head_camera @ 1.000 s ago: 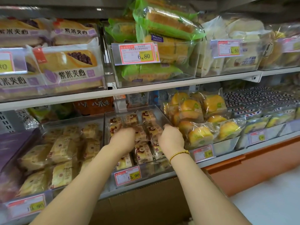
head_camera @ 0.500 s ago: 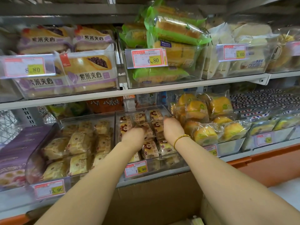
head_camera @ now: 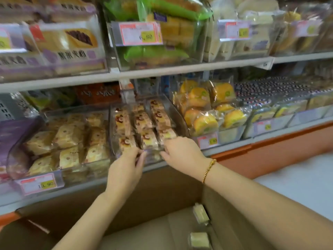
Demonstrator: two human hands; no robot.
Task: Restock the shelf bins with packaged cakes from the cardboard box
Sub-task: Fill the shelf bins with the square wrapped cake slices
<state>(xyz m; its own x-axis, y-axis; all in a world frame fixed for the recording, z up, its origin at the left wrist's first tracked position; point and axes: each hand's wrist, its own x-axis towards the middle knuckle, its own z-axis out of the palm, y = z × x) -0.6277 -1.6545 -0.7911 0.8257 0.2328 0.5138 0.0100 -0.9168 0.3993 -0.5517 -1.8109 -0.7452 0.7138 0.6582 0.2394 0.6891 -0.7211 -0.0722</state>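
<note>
Cakes [head_camera: 143, 121] in bin [head_camera: 177, 114], long axes near-to-far; left hand [head_camera: 124, 172], right hand [head_camera: 182, 150] at near wall — grips blurred, cannot tell whether clamped.

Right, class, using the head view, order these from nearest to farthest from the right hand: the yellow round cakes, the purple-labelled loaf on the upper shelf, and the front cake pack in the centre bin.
1. Front cake pack: in the centre bin, at the right hand's fingertips.
2. Yellow round cakes: just to the right.
3. Purple-labelled loaf: high up, far left.
</note>
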